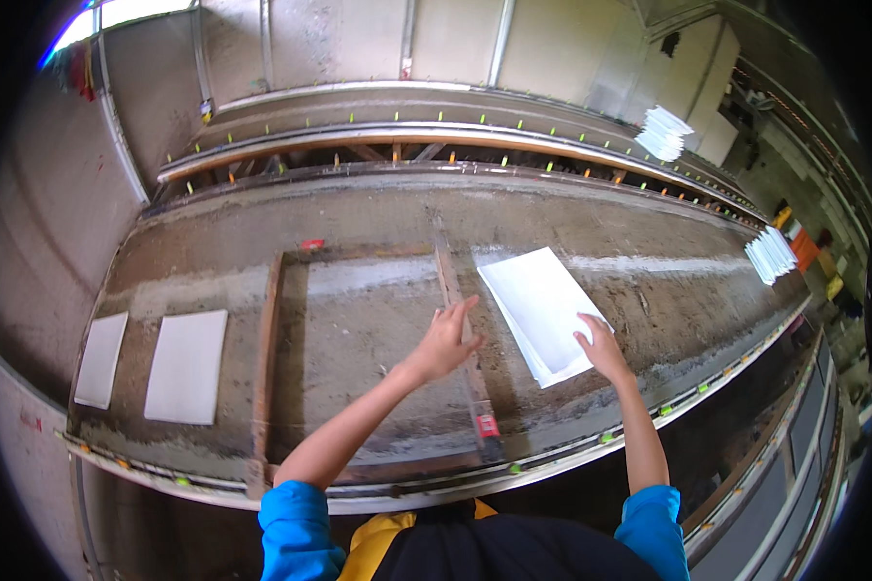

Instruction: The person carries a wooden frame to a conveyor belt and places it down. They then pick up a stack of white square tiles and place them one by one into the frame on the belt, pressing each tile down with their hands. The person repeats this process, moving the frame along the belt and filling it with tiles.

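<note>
A small stack of white sheets (545, 308) lies at an angle on the long worktable, right of a rectangular wooden frame (267, 349). My right hand (603, 349) is at the right edge of the stack, thumb and fingers apart over the top sheet. My left hand (444, 343) is over the frame's right bar, fingers spread, holding nothing. Two white sheets lie left of the frame: a wider one (186, 368) and, at the table's end, a narrower-looking one (102, 360).
The stained worktable (630, 218) has a front rail (688, 395) with green clips. Behind it runs a second long table (358, 102) with coloured clips. Piles of white sheets stand at the right end (770, 256) and farther back (663, 134). A wall (48, 213) rises at left.
</note>
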### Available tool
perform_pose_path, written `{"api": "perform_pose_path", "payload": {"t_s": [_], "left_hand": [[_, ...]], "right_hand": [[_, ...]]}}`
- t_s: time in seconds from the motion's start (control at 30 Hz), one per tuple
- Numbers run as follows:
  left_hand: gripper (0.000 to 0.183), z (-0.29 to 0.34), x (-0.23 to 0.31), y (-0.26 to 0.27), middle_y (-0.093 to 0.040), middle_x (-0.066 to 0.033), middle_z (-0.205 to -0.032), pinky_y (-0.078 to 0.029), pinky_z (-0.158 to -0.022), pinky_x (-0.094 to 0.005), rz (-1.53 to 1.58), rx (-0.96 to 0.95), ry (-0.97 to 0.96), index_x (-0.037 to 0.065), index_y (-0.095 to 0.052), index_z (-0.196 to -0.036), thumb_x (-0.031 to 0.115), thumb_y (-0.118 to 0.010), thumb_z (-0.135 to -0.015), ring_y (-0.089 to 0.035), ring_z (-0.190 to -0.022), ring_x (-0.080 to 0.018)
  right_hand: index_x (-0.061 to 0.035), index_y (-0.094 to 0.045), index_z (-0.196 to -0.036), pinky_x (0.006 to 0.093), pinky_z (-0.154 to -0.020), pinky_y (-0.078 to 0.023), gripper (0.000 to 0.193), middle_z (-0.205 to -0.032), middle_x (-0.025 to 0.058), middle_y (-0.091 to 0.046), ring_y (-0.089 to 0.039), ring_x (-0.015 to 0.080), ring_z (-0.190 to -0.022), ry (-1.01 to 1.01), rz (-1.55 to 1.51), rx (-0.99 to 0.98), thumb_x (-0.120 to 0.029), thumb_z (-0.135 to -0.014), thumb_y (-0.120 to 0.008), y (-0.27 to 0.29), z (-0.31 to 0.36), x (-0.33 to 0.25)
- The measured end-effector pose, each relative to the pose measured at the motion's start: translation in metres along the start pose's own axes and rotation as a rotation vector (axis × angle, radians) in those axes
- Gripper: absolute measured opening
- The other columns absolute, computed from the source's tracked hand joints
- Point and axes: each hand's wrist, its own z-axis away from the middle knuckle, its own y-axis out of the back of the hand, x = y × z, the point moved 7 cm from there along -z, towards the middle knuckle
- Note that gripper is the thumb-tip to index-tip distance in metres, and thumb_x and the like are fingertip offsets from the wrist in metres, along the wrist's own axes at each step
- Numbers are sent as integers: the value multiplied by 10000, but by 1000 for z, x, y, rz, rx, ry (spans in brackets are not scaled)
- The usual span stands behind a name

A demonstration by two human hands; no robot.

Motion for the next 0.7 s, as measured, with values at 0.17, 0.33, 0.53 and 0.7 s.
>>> {"api": "perform_pose_path", "payload": {"t_s": [0.17,0.33,0.53,0.7], "left_hand": [[566,-63,-36,-65,-411,-207,-1252,-381,-945,-370,370,174,169,16,-319,-1285,252,-570,-836,-440,-1146,-310],[664,-70,-72,-124,-357,-242,-1203,-378,-919,-390,-71,440,551,43,-318,-1298,307,-628,-773,-451,-1058,-320],[769,-73,-64,-161,-321,-278,-1227,-275,-990,-414,62,350,730,-53,-233,-1310,305,-635,-761,-332,-1124,-388],[575,-61,-45,-154,-459,-195,-1082,-385,-877,-340,71,718,571,6,-317,-1296,217,-574,-827,-452,-1019,-262]], "right_hand": [[9,-316,-1296,416,-1001,-289,621,-1304,196,-347,-314,342,-1212,-59,3,32,-308,-824,-568,-13,-51,73],[-1,-323,-1296,443,-980,-298,663,-1248,217,-368,-324,367,-1172,-86,-30,-90,-335,-794,-598,-39,-71,100],[-35,-389,-1255,428,-958,-308,589,-1145,197,-443,-388,343,-1095,-13,-285,-46,-268,-765,-619,-44,-82,146],[-5,-373,-1253,408,-946,-325,596,-1137,207,-475,-431,303,-1102,-38,-530,-137,-256,-771,-616,-31,-89,132]]}}
